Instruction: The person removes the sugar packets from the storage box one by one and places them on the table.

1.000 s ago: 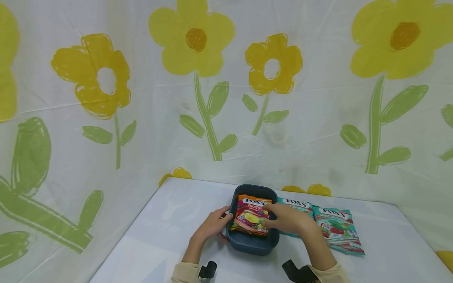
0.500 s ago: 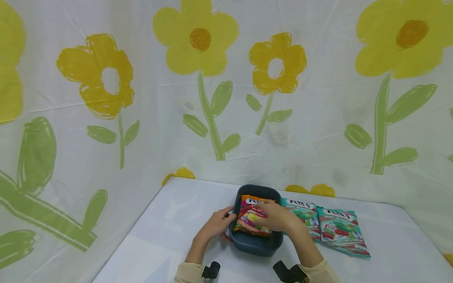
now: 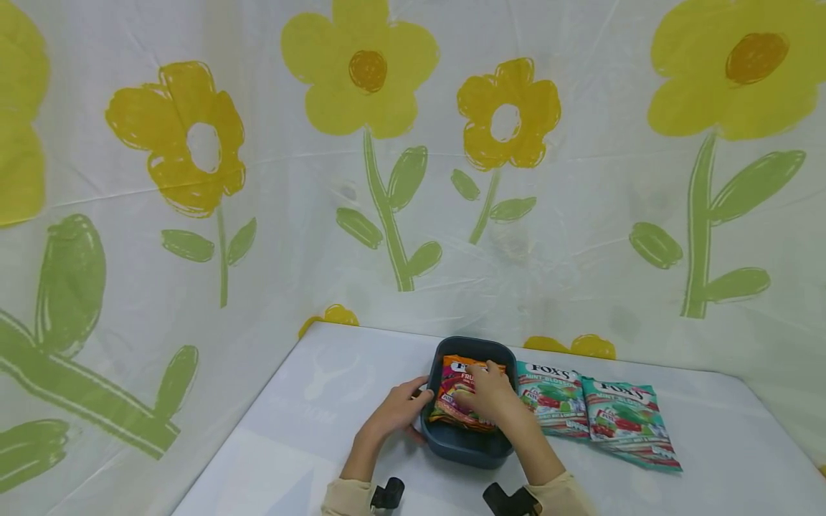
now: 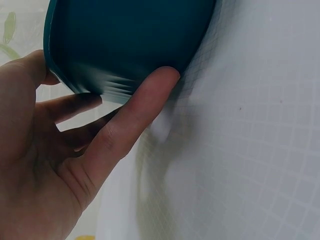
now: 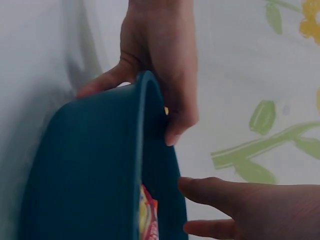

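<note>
A dark blue-green plastic box (image 3: 461, 453) stands on the table with an orange-red FOX'S Fruits candy bag (image 3: 449, 403) lying inside, label up. My left hand (image 3: 395, 414) grips the box's left side; in the left wrist view the thumb lies along the outer wall and a finger hooks over the rim. My right hand (image 3: 492, 395) is over the candy bag with fingers spread, covering its right part. Whether the fingertips press on it I cannot tell. In the right wrist view, the right fingers (image 5: 205, 190) are by the box's rim, and only the bag's edge (image 5: 149, 215) shows.
Two teal FOX'S mint candy bags, one near the box (image 3: 555, 408) and one farther right (image 3: 629, 419), lie side by side on the white table (image 3: 284, 437). Behind the table hangs a white curtain (image 3: 277, 272) with yellow flowers.
My right hand has moved left across the candy bag, uncovering more of the nearer teal bag. My left hand keeps its grip on the box. The head view has shifted slightly.
</note>
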`<state>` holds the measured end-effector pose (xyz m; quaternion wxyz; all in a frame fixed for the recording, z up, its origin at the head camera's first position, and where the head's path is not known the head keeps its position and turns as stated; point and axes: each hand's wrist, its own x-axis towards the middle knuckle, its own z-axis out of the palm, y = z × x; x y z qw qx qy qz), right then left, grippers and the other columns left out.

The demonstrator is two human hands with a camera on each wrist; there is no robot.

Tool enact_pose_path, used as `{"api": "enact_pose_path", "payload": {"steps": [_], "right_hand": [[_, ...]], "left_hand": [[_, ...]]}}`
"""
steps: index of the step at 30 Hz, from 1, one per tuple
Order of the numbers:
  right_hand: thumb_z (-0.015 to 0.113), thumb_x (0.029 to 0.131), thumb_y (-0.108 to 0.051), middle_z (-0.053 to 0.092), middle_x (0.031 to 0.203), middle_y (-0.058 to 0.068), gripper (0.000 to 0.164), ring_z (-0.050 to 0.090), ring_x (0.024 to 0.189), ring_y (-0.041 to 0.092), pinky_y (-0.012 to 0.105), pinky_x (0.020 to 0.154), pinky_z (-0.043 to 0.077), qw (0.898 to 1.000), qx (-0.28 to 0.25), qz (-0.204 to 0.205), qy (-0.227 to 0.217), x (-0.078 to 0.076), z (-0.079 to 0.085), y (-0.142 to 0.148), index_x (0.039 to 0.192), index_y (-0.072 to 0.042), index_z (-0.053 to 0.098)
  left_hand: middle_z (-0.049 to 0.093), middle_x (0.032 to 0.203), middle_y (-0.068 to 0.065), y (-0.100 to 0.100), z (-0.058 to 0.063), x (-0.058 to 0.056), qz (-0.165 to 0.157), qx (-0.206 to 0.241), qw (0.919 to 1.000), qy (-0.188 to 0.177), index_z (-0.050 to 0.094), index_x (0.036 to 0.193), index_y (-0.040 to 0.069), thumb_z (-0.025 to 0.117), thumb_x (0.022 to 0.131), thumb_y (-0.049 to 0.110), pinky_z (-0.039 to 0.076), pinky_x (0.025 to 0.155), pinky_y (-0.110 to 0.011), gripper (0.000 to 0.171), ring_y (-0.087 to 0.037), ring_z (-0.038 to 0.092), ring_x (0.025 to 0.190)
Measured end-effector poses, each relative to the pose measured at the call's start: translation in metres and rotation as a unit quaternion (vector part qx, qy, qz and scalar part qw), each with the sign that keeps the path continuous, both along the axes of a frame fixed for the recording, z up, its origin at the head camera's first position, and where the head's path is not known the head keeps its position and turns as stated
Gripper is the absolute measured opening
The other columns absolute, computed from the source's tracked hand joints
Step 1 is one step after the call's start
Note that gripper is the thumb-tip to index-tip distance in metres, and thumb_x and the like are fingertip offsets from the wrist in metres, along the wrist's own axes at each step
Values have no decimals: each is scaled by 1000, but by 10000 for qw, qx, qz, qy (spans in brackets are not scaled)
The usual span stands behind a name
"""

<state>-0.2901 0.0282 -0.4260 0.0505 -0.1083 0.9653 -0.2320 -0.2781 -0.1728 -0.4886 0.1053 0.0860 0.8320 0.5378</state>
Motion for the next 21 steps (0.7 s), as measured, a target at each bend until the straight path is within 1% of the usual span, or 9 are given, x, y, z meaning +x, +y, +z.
{"api": "enact_pose_path", "payload": {"steps": [4, 8, 12, 16, 21], "right_hand": [[73, 86, -35, 37, 144, 36, 64, 45, 122, 57, 74, 95, 42, 9998, -61, -213, 7, -2, -7, -3, 138, -2, 52], [72, 87, -35, 36, 145, 37, 66, 45, 120, 59, 74, 95, 43, 9989, -100, -451, -39, -3, -13, -5, 137, 2, 50], [71, 89, -34, 35, 146, 37, 73, 44, 120, 61, 73, 97, 42, 9972, -196, -718, -50, -4, -21, -8, 142, 6, 41], [71, 89, -35, 36, 142, 37, 80, 47, 115, 59, 72, 97, 43, 9946, -317, -988, -45, -7, -29, -11, 147, 4, 32], [72, 88, -34, 37, 139, 38, 81, 49, 111, 57, 72, 94, 45, 9924, -388, -1170, -53, -9, -34, -14, 148, 2, 29]], "left_hand": [[61, 121, -25, 1, 0, 0, -5, -7, 10000, 4, 42, 148, 8, 48, 102, 29, 61, 58, -38, 52, -24, 71, 77], [61, 119, -24, 0, -1, 0, -5, 3, 10000, -9, 41, 148, 8, 48, 102, 30, 61, 58, -38, 52, -24, 71, 76], [62, 118, -23, 0, -2, -1, -5, 1, 10000, 13, 42, 148, 9, 49, 101, 31, 61, 57, -39, 52, -24, 71, 74], [63, 116, -22, 0, -2, -1, 17, -17, 10000, 28, 43, 148, 10, 50, 101, 32, 61, 56, -38, 52, -23, 71, 74], [62, 118, -23, 0, -3, -1, 51, -59, 10000, 18, 42, 148, 9, 50, 101, 32, 61, 57, -38, 53, -24, 71, 76]]}}
